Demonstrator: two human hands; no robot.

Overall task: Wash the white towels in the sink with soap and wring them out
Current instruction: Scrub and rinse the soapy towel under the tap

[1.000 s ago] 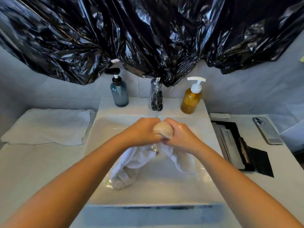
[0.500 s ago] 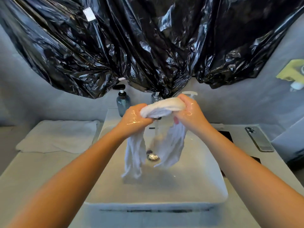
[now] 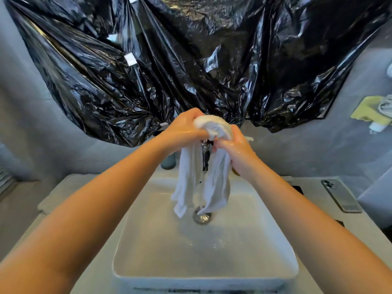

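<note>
above the sink (image 3: 275,270), the left hand (image 3: 184,132) and right hand (image 3: 235,147) gripped the twisted white towel (image 3: 212,126), its ends dangling over the drain (image 3: 202,216); twisted harder, it might fling water beyond the sink.

Soft daylight, glare on black plastic (image 3: 191,60), wide-angle edge distortion.

Black plastic sheeting (image 3: 191,60) over grey wall (image 3: 318,145)
</note>
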